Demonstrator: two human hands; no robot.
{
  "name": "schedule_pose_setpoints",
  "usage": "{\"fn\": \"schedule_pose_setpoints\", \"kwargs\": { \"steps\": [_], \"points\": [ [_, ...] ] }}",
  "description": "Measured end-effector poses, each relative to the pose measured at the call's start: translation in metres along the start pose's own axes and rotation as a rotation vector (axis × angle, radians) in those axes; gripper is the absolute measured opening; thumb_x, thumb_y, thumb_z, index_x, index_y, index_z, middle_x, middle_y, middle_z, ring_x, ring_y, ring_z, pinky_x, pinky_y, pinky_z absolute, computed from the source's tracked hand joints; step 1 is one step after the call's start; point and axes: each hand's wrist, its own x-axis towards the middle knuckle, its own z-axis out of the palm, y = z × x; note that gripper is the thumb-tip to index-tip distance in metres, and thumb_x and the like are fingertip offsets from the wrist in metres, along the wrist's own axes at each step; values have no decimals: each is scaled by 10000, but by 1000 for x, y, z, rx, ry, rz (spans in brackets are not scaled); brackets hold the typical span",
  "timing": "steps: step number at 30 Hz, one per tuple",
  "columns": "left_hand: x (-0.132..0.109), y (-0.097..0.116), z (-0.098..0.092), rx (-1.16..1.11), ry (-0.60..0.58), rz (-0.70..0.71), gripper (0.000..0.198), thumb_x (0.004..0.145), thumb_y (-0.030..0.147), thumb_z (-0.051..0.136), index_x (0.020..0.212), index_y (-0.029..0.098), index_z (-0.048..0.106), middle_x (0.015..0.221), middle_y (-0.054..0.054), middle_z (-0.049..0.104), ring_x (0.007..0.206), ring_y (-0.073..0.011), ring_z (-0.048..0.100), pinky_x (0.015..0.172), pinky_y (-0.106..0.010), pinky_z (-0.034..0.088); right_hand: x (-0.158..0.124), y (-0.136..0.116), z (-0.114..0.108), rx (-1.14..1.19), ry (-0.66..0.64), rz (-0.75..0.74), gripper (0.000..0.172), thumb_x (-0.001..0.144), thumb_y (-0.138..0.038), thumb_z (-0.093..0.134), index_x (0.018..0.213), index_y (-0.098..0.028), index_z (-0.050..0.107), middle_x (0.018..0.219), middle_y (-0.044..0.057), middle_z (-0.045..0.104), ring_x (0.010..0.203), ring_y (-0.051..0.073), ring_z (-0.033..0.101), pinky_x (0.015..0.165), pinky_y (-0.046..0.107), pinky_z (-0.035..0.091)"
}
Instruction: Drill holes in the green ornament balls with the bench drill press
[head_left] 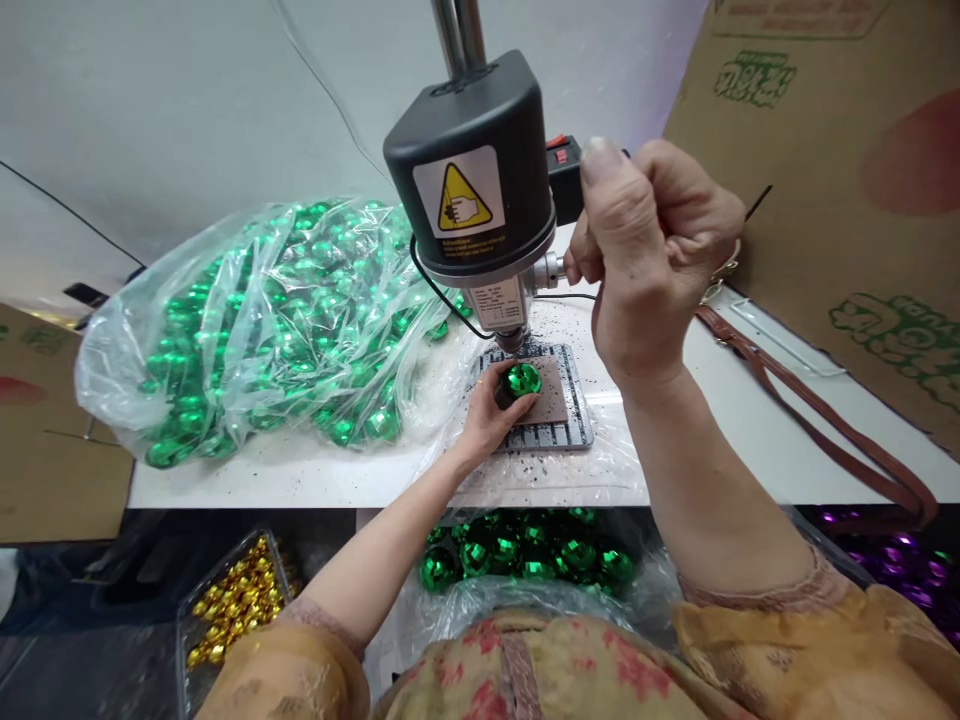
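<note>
A small black bench drill press (pixel 465 170) with a yellow warning label stands on the white table. Under its chuck (pixel 511 338), my left hand (pixel 491 405) has its thumb and fingers closed around a shiny green faceted ball (pixel 523 380). The ball rests on a brown board (pixel 551 390) laid over the slotted metal base (pixel 574 430). My right hand (pixel 652 240) is raised at the machine's right side, its fingers wrapped round the feed lever, which they mostly hide. Whether a drill bit touches the ball I cannot tell.
A clear plastic bag (pixel 285 320) full of green balls lies left of the machine. Below the table edge are more green balls (pixel 517 550), a tray of gold balls (pixel 240 600) and purple balls (pixel 900 560). A brown strap (pixel 817 430) and cardboard box (pixel 847 220) are at right.
</note>
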Motion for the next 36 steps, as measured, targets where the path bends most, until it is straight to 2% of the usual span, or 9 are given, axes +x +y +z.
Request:
{"fn": "schedule_pose_setpoints", "kwargs": {
  "steps": [3, 7, 13, 19, 24, 36],
  "points": [
    [0, 0, 0, -28, 4, -6, 501, 843, 335, 795, 1280, 202, 591, 1205, -91, 709, 1114, -254, 682, 996, -417, 556, -8, -1, -3, -74, 19, 16, 548, 942, -465, 626, 563, -214, 320, 515, -69, 307, 442, 37, 317, 486, 251, 299],
    [0, -2, 1, -20, 5, 7, 485, 848, 338, 795, 1273, 211, 599, 1222, -88, 708, 1138, -257, 675, 1019, -428, 547, -20, 4, -7, 10, 42, -78, 523, 947, -321, 639, 551, -203, 317, 490, -66, 289, 431, 58, 316, 476, 289, 263],
    [0, -3, 1, -24, 11, 23, 497, 847, 359, 799, 1279, 214, 599, 1243, -94, 704, 1151, -255, 672, 1019, -418, 545, -29, 10, -12, 39, 9, -140, 540, 946, -276, 616, 552, -199, 254, 485, -57, 274, 424, 71, 314, 452, 308, 261],
    [-1, -3, 1, -14, 21, 41, 497, 853, 378, 793, 1276, 208, 597, 1239, -98, 704, 1148, -259, 672, 1015, -420, 537, -37, 17, -14, 40, 43, -186, 563, 920, -330, 622, 550, -198, 220, 480, -42, 254, 417, 87, 259, 449, 335, 269],
    [-1, -4, 1, -5, 24, 34, 506, 849, 389, 801, 1274, 206, 597, 1203, -91, 713, 1112, -249, 685, 981, -396, 551, -42, 21, -16, -16, 49, -190, 539, 927, -331, 589, 557, -204, 218, 497, -38, 249, 423, 91, 302, 459, 338, 294],
    [-2, -5, 1, 6, 31, 35, 491, 853, 382, 791, 1265, 200, 595, 1216, -98, 706, 1123, -262, 677, 987, -408, 538, -43, 29, -17, 45, 42, -329, 495, 883, -166, 581, 549, -190, 216, 484, -68, 237, 390, 59, 296, 401, 283, 309]
  ]
}}
